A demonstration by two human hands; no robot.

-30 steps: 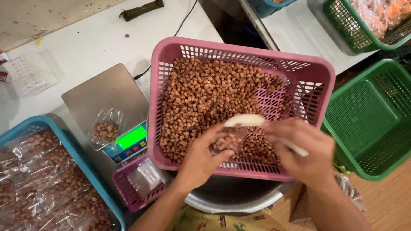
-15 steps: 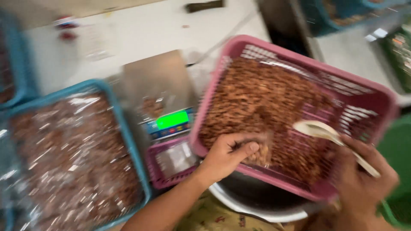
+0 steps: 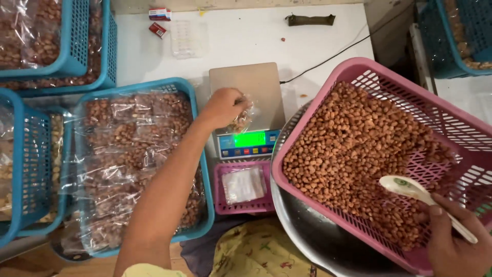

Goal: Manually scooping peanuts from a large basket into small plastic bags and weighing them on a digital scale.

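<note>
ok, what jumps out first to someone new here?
The big pink basket heaped with brown nuts, tilted at right, where the right hand holds a pale spoon. At centre, the left hand holds a small clear bag of nuts over the scale. Blue baskets of bagged nuts fill the left.

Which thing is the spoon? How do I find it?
Look at the big pink basket full of brown nuts on the right. At its near right corner the right hand holds the spoon: pale cream, the only smooth thing lying over the nuts.
</note>
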